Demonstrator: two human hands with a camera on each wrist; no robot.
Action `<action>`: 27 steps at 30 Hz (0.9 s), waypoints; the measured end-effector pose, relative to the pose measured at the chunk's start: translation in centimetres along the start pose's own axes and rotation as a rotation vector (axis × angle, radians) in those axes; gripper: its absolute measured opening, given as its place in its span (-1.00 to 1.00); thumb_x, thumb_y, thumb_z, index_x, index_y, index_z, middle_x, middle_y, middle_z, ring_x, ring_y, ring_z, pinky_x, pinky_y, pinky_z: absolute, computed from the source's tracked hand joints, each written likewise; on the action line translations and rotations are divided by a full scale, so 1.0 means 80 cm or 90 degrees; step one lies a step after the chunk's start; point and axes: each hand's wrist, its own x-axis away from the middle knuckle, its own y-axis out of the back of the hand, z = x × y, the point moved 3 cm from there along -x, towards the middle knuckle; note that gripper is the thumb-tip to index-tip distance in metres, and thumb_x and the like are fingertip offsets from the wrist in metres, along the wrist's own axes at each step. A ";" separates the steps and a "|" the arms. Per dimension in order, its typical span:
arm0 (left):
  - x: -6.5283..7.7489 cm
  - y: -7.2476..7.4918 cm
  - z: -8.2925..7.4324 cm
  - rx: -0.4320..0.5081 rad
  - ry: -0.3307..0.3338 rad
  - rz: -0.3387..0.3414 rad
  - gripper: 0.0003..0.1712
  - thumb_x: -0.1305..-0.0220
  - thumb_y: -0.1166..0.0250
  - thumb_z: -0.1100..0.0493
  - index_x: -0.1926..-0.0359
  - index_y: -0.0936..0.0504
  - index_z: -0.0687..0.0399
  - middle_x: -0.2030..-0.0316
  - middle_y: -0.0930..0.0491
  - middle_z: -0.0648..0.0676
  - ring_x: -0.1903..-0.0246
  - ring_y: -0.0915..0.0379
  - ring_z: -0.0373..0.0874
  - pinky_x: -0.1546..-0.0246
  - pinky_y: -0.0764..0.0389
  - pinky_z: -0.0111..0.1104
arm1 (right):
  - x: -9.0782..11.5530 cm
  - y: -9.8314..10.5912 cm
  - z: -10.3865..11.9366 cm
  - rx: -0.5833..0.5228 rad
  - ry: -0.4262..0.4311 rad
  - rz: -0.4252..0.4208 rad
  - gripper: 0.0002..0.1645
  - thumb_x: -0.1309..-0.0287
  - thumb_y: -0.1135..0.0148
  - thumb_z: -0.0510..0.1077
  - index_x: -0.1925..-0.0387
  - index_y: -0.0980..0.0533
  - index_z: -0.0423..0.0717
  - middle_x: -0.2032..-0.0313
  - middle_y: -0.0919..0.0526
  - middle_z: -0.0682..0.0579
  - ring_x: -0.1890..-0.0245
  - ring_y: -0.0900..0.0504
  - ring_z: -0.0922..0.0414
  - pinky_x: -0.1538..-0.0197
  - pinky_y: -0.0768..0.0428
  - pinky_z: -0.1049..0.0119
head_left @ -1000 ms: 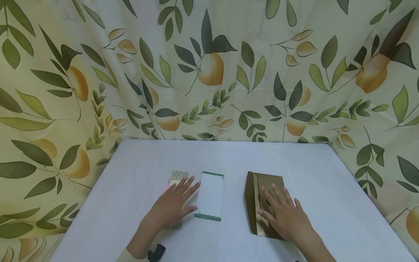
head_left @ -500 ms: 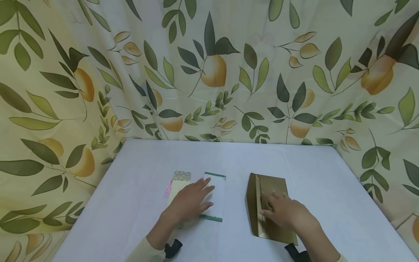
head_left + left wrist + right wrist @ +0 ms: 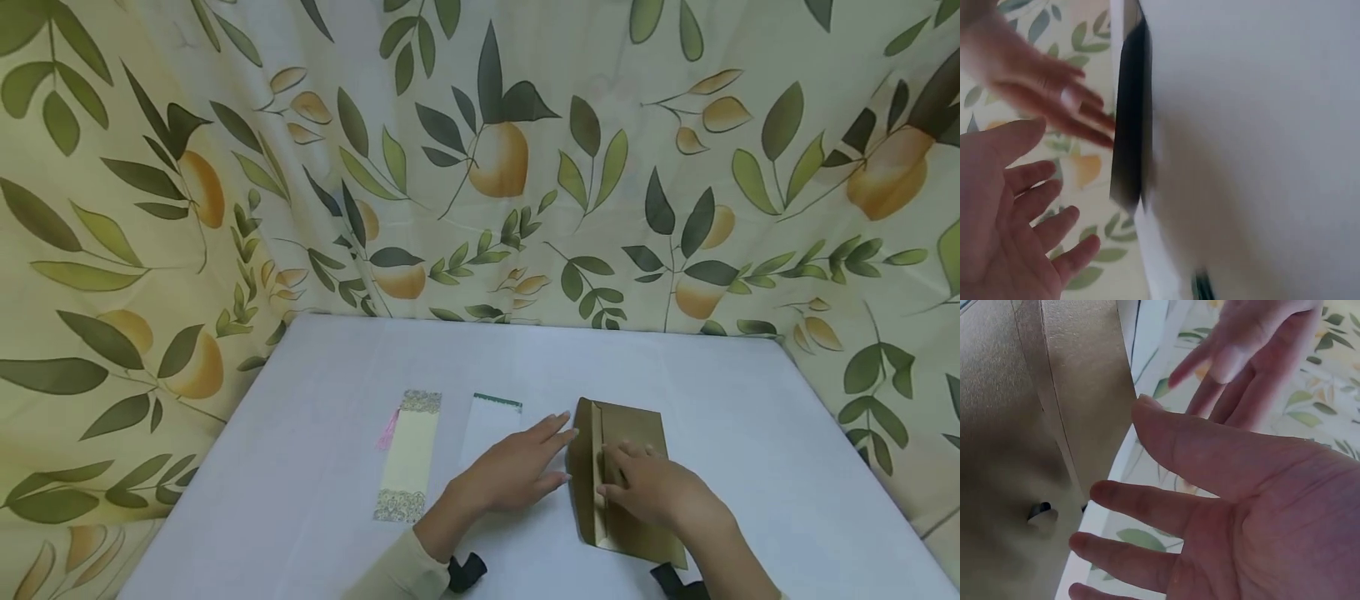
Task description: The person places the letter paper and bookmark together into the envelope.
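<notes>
A gold envelope (image 3: 632, 423) lies on the white table with its flap on the left side opened out. My right hand (image 3: 660, 487) is over the envelope, fingertips right at its face and fingers relaxed. My left hand (image 3: 517, 468) reaches across with spread fingers, fingertips close to the flap's left edge, holding nothing. Beneath it is a white card (image 3: 487, 421) with a green patterned end, its lower part hidden by that hand. In the right wrist view, a small round fastener (image 3: 1042, 514) shows on the envelope.
Left of the hands lies a cream bookmark (image 3: 408, 454) with patterned grey-gold ends and a pink tassel (image 3: 387, 430). The white table (image 3: 330, 400) runs back to a curtain (image 3: 585, 167) printed with fruit and leaves.
My left hand has moved right, from over the bookmark, across the white card, to beside the envelope's flap. My right hand's fingers have drawn in and bent slightly over the envelope.
</notes>
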 end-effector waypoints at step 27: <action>-0.019 -0.036 -0.015 -0.116 0.099 0.126 -0.12 -0.46 -0.17 -0.35 -0.60 -0.24 -0.04 -0.60 -0.03 -0.02 -0.57 0.16 -0.21 -0.45 -0.13 -0.19 | -0.017 -0.022 0.003 0.025 -0.021 -0.036 -0.19 -0.38 -0.29 0.19 -0.48 -0.36 -0.14 -0.45 0.07 -0.65 -0.39 0.13 -0.69 0.00 -0.17 -0.73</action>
